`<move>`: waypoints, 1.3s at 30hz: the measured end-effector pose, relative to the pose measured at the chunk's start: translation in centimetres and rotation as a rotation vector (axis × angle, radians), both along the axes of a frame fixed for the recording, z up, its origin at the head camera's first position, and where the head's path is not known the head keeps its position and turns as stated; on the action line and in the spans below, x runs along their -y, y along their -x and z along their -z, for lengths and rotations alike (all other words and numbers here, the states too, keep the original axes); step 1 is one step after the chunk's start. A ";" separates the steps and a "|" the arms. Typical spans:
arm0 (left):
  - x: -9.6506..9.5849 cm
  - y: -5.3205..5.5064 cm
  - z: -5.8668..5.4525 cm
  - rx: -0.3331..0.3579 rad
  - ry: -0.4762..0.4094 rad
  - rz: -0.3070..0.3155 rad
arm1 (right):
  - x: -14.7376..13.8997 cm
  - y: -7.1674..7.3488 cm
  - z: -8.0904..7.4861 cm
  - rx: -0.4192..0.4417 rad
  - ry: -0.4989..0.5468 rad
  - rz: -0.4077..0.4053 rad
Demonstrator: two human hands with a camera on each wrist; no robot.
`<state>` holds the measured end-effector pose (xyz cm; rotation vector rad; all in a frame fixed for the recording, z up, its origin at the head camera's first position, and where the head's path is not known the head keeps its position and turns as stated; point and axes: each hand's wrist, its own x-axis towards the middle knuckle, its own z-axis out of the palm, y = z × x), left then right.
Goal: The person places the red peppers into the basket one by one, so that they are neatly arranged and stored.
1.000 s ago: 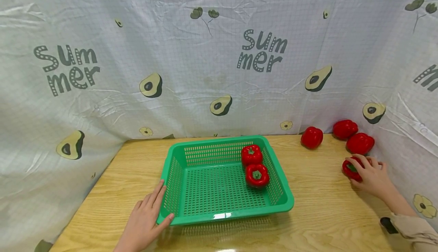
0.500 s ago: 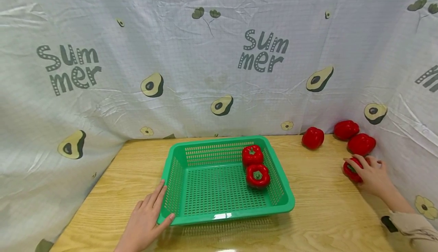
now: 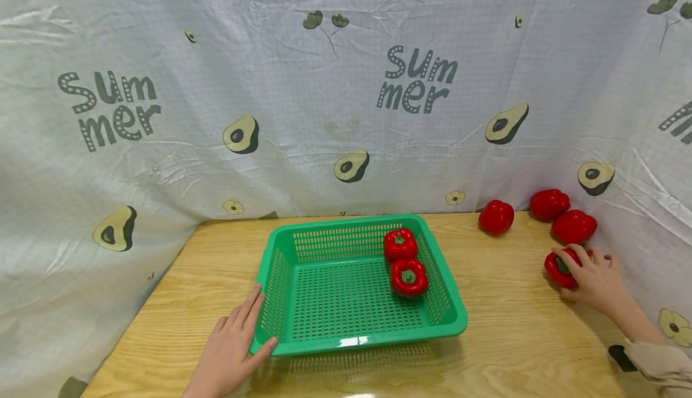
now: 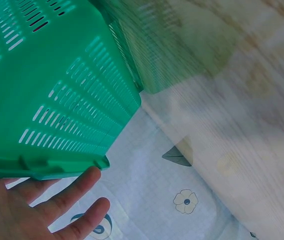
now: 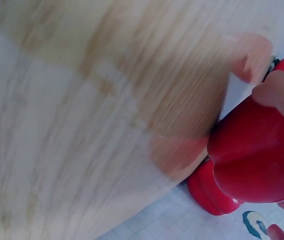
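At the table's right side, my right hand [image 3: 597, 281] grips a red bell pepper [image 3: 552, 270], its green stem showing between the fingers. In the right wrist view the thumb [image 5: 276, 92] lies across that pepper's red side [image 5: 256, 150], low over the wood. My left hand [image 3: 227, 344] rests with spread, relaxed fingers on the near left corner of a green plastic basket [image 3: 400, 336]. The left wrist view has those fingers [image 4: 69, 197] at the basket's rim. Two red bell peppers, a back one [image 3: 400, 245] and a front one [image 3: 409, 287], stand inside the basket along its right wall.
Three more peppers lie at the back right: one alone [image 3: 496, 218], and a pair, the farther [image 3: 549, 205] and the nearer [image 3: 574, 227], by the right-hand cloth. A printed white cloth [image 3: 303, 98] borders the wooden table [image 3: 503, 326]. Something small and black [image 3: 622, 358] shows beside the right sleeve.
My right hand and its pepper have shifted very slightly right, and more of the pepper's green stem shows. The left hand and basket hold still.
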<state>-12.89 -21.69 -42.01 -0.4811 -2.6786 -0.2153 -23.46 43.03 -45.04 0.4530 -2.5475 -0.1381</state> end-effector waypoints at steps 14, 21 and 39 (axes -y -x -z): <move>0.1 0.1 0.0 0.002 -0.009 0.002 | 1.6 -0.5 -1.0 -0.027 0.013 -0.009; 0.0 0.1 -0.1 0.007 -0.005 0.000 | 2.5 -0.3 -1.2 -0.057 0.013 -0.065; 0.0 0.0 -0.2 0.019 -0.004 -0.009 | 7.6 0.8 -3.7 -0.172 0.014 -0.215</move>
